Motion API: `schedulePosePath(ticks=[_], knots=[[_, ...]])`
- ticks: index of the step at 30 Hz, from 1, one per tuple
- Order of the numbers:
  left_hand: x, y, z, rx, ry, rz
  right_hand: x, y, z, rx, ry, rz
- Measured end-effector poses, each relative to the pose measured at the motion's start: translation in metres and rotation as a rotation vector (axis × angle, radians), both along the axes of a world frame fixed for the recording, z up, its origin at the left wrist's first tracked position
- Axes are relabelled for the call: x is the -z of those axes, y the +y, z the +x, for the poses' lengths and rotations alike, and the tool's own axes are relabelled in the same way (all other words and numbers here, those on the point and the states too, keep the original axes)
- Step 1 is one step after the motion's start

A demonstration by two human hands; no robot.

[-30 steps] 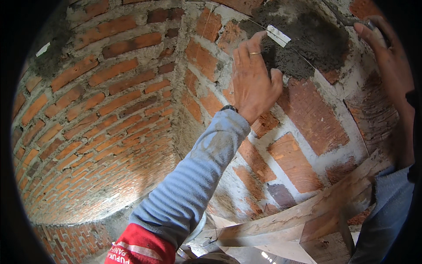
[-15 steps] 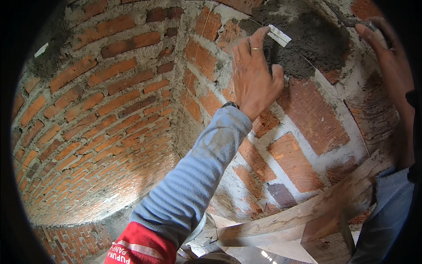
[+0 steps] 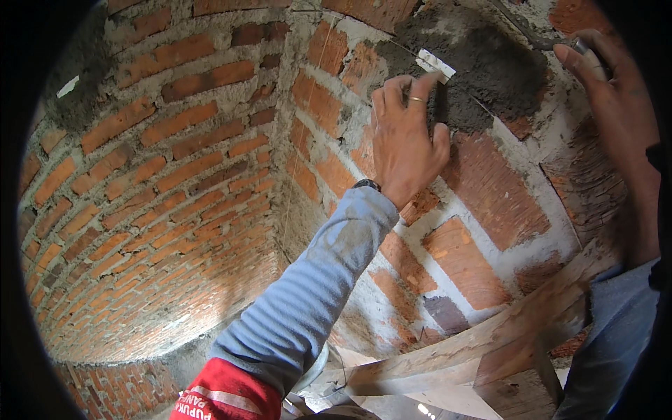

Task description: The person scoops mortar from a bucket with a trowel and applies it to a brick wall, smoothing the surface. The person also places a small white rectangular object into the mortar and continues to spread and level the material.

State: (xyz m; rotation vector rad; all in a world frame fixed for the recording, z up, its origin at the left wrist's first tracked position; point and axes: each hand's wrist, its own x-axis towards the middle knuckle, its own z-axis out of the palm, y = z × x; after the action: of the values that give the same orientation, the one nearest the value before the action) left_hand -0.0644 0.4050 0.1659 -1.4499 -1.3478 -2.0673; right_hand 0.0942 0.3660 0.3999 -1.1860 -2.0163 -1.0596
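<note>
A small white flat piece, like a tile chip (image 3: pixel 429 59), sits on a patch of wet dark grey mortar (image 3: pixel 493 63) high on the brick wall (image 3: pixel 493 185). My left hand (image 3: pixel 409 136) reaches up to it, index fingertip touching its lower edge. The other fingers are bent and the thumb stands apart, so nothing is gripped. At the upper right my right hand (image 3: pixel 619 98) is wrapped round the handle of a trowel (image 3: pixel 589 59). The trowel's dark metal part reaches up and left beside the mortar; its blade is only partly visible.
A thin string (image 3: pixel 479 105) crosses the mortar diagonally. To the left runs another brick wall (image 3: pixel 189 140), bearing a second mortar patch (image 3: pixel 80 105) with a white chip (image 3: pixel 68 87). Wooden beams (image 3: pixel 434 364) cross below my arms at the lower right.
My left hand has dropped slightly, its index finger sliding from the chip's upper left end to its lower edge. The right hand still grips the trowel. The view has shifted a little.
</note>
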Motion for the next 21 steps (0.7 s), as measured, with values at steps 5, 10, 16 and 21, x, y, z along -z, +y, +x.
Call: schedulePosePath(ticks=[5, 10, 16, 21], knots=[[0.002, 0.000, 0.002, 0.000, 0.046, -0.066, -0.004, 0.002, -0.002, -0.068, -0.047, -0.001], [0.002, 0.000, 0.004, 0.023, -0.023, 0.006, -0.003, -0.012, -0.010, -0.007, -0.112, -0.064], [0.001, 0.005, 0.003, -0.016, -0.086, -0.012, 0.003, -0.022, -0.014, -0.029, -0.116, 0.012], [-0.002, 0.008, 0.000, -0.018, -0.080, -0.040, 0.002, -0.022, -0.014, 0.028, -0.114, -0.018]])
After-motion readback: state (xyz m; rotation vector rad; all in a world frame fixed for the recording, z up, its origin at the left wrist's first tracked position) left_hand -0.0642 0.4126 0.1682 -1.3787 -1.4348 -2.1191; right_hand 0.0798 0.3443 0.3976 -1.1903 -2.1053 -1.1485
